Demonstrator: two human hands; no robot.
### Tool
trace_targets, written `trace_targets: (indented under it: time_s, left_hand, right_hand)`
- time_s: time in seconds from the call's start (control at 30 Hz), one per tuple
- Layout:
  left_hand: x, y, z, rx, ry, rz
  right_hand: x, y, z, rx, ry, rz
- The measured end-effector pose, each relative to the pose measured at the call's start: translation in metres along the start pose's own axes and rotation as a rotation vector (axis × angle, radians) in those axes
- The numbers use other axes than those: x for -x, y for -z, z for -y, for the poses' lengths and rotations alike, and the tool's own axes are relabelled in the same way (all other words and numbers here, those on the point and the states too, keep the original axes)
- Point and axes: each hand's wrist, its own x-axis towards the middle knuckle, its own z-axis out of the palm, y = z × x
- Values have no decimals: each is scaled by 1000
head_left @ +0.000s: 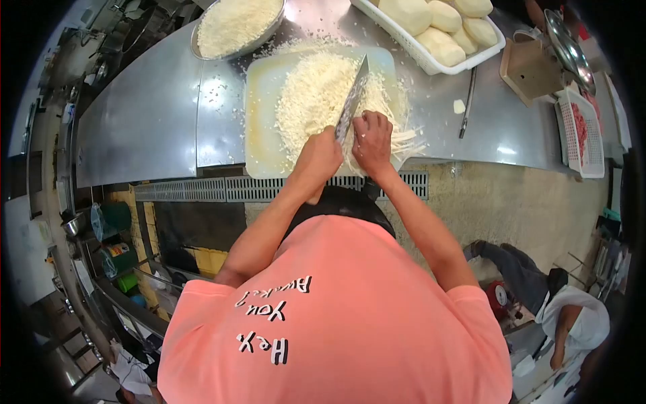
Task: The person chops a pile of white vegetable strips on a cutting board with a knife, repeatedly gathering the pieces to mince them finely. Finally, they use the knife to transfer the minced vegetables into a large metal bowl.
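Left hand [319, 158] is clamped round the knife [353, 94], right hand [372, 138] curled, pinning the shreds [316, 94] at the desk's [148, 114] near edge. Bare steel toward the left edge.

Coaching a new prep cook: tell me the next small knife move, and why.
Probably chop the cleaver straight down beside the right hand: the left hand holds its blade close against that hand, which pins long uncut strips on the cutting board.

Steel counter [148, 114], loaded for prep
Cutting board [264, 135] at centre; bowl [268, 35] at eleven o'clock; basket [431, 67] at one; box [531, 71], tray [585, 172] at three.
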Motion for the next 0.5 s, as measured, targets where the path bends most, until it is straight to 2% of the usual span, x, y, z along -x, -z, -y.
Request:
trace_targets:
  time_s: [0.13, 0.17, 0.23, 0.27, 0.33, 0.43, 0.5]
  left_hand:
    - [9, -6, 13, -181, 81, -39]
    - [2, -10, 22, -178, 87, -32]
    - [-15, 2, 18, -145, -36, -30]
    - [-16, 15, 10, -88, 80, 73]
    - [0, 24, 6, -132, 52, 3]
    - [-1, 10, 31, -205, 63, -41]
    - [-20, 1, 57, -198, -44, -63]
  right_hand:
    - [-1, 1, 2, -26, -24, -32]
    - [-2, 4, 4, -51, -29, -46]
    - [-3, 9, 3, -69, -21, -59]
    - [-3, 12, 2, -109, -20, -29]
    - [-11, 18, 4, -147, -18, -21]
    - [-1, 33, 14, -153, 69, -53]
    - [8, 33, 27, -176, 241, 147]
